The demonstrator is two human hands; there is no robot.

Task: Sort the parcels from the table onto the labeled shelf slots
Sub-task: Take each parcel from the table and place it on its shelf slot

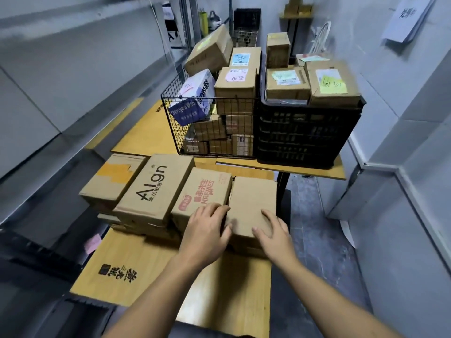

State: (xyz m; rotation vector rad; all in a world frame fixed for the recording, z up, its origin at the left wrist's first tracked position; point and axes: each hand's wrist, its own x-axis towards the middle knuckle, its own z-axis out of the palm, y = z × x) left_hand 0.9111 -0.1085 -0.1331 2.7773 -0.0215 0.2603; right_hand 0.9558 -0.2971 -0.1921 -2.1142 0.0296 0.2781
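Observation:
A plain brown cardboard parcel [252, 203] lies at the right end of a row of boxes on the wooden table [136, 267]. My left hand [207, 230] grips its left side, fingers curled into the gap beside the red-printed box [202, 191]. My right hand [273, 230] holds its near right corner, thumb on top. Left of these lie a box marked "Algn" [153, 189] and a box with orange tape [112, 179]. The grey shelf [61, 76] runs along the left wall.
A wire basket [210, 123] full of labelled parcels and a black plastic crate [307, 135] topped with boxes stand on the table's far part. A grey wall with a paper sign [407, 18] is at right. Bare floor [322, 240] lies right of the table.

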